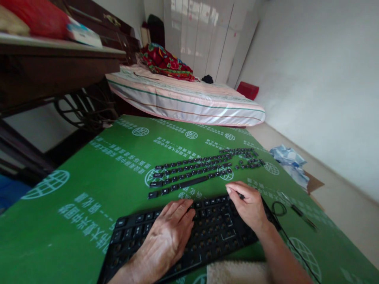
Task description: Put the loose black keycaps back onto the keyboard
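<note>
A black keyboard lies at the front of the green surface, with keycaps along its top rows and bare sockets over much of the rest. My left hand rests palm down across its middle, fingers stretched toward the upper rows. Above the keyboard's upper right, my right hand is closed in a pinch, and a small black keycap shows partly between the fingers. Beyond the keyboard, loose keycaps are laid out in rows, including a long space bar. Smaller keycaps form a group to the right.
A black cable runs along the right, near a thin dark tool. A beige cloth lies at the front edge. Behind the green tabletop stands a bed; a wooden sewing-machine table is at the left.
</note>
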{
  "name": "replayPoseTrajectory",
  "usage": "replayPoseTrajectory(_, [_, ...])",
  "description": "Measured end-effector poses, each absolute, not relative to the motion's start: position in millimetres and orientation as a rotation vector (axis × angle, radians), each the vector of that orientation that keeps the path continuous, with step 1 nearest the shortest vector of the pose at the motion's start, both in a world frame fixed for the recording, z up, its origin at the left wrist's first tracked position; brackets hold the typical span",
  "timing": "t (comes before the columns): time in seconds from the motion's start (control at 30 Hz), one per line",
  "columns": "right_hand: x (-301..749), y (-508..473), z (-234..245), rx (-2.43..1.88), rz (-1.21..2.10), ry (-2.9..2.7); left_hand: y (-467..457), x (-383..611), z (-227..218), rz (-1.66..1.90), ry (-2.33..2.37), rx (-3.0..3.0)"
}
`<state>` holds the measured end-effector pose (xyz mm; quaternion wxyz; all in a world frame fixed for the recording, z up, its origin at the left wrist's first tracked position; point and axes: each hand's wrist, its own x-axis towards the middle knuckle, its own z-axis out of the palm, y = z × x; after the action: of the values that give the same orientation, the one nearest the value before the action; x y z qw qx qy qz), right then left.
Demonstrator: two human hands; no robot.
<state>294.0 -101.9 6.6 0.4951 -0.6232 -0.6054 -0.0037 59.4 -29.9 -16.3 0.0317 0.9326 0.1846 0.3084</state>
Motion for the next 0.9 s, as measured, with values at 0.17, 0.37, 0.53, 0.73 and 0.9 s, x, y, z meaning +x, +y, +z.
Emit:
replayPoseTrajectory(0.17, [308, -90, 29, -1.667, 0.112, -1.577, -30, 58, -20, 0.936, 0.596, 2.871])
replayPoseTrajectory(0.37, [358, -51, 32, -1.910, 0.221, -1.647, -29, 60, -25, 1.018, 0.621, 2.843])
replayPoseTrajectory(0.53, [397, -10, 26, -2.178, 0.058, -1.777, -30, 61, -30, 1.054, 0.647, 2.807])
replayPoseTrajectory(0.73, [414, 34, 24, -2.288, -0.052, -1.901, -30, 60, -32, 1.084, 0.643, 2.790])
replayPoseTrajectory(0.9, [418, 62, 21, -2.330, -0.105, -2.042, -28, 57, -21, 0.966, 0.638, 2.803])
